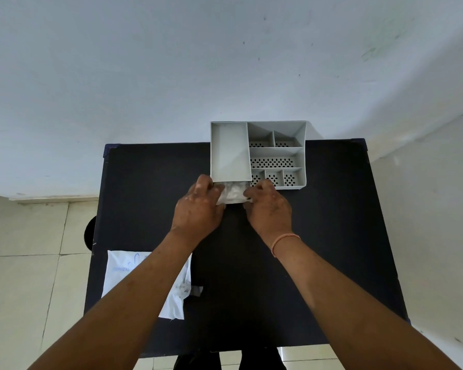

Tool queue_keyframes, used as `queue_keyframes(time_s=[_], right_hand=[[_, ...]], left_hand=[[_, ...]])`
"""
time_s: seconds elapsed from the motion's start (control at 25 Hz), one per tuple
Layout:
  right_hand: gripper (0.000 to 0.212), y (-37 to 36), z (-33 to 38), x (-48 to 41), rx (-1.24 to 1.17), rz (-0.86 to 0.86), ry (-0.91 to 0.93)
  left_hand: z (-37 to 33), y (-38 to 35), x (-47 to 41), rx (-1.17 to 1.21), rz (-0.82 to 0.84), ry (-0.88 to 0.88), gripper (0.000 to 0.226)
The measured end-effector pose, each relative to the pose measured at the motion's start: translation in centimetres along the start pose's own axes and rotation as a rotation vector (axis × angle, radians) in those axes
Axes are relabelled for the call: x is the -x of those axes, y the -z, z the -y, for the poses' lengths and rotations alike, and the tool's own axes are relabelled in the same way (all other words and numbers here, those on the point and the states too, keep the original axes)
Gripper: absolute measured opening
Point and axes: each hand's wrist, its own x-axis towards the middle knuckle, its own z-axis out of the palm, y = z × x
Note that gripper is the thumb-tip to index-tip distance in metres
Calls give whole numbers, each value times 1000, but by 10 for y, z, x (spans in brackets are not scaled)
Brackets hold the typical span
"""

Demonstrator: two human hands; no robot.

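Directly ahead, a grey divided organizer point(230, 150) stands on the black table point(318, 236), its smaller compartments perforated at the bottom. A crumpled clear packet point(233, 194) lies against the near wall of its large left compartment, stretched crosswise; its long axis cannot be told. The left hand point(198, 209) and right hand point(269, 209) pinch its ends. A white bag point(120, 273) near the left forearm reads "DISPOSA", the rest hidden.
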Motion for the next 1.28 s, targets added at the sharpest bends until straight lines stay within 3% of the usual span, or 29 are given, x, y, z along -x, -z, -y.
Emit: queue_keyframes(time_s=[0.2,0.72,0.84,0.92,1.08,1.16,1.28], right_hand=[[11,2,-6,-5,-48,-61,-18],[17,12,3,-34,87,-48,-84],[13,11,24,-5,-85,-91,2],[10,0,47,18,-244,2,63],[35,-44,93,58,-355,535,35],[48,-67,112,72,-222,661,79],[56,-96,133,87,125,599,310]], left_hand=[[4,5,-9,69,-48,62,31],[7,13,-30,232,-9,276,50],[22,13,5,323,-50,366,56],[40,14,38,397,-61,525,53],[91,15,119,486,-25,900,45],[113,16,156,464,25,970,45],[135,11,191,459,180,1048,58]])
